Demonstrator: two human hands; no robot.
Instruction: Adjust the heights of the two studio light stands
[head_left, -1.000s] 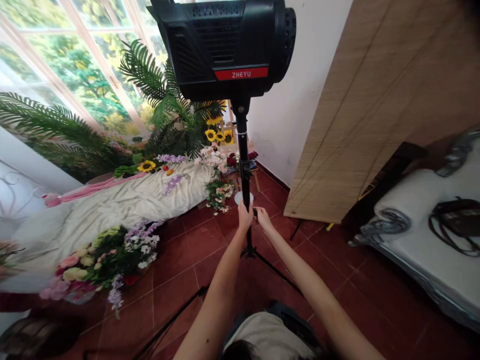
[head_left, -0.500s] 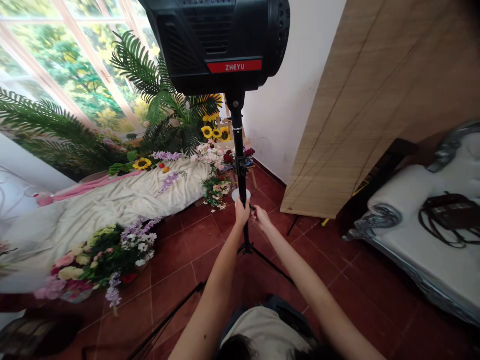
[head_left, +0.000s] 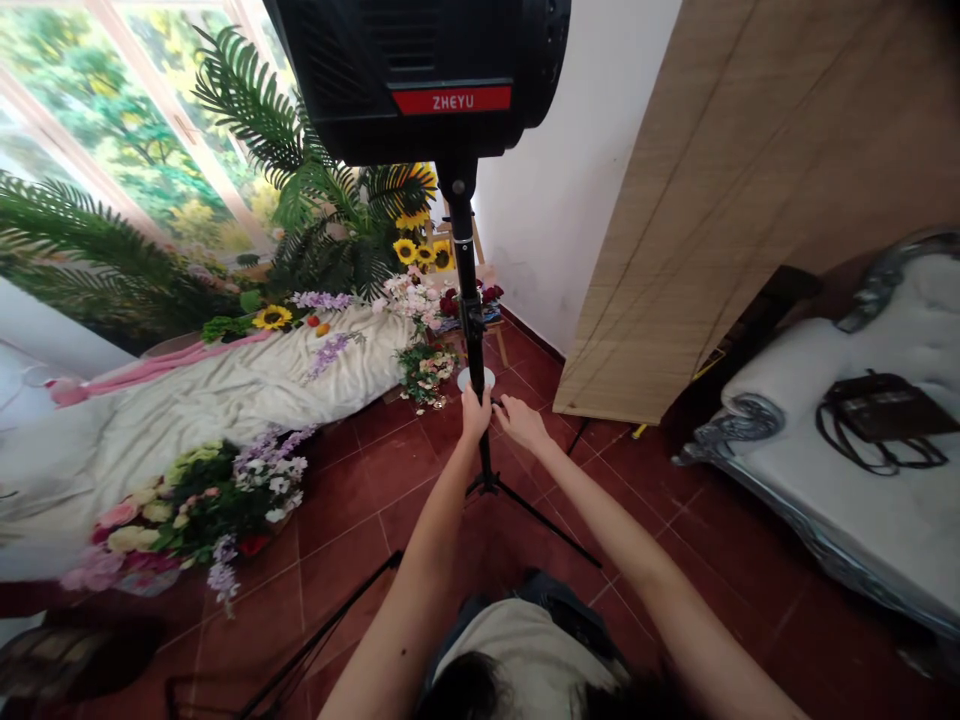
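Here, the stand [head_left: 468, 268] is gripped by the left hand [head_left: 475, 411]; its knob [head_left: 494, 403] is finger-pinched by the right hand [head_left: 523, 422].

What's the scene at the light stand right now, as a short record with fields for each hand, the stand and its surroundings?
Left hand: wrapped around the pole of the black stand
Right hand: fingers at a small dark fitting beside the pole; exact grip too small to tell
Mounted on top: black lamp with a red ZHEYU label; its top is cut off by the frame
View's left: flower arrangement, draped pale cloth
View's right: woven blind, white sofa with a dark bag on it
Floor: red tiles
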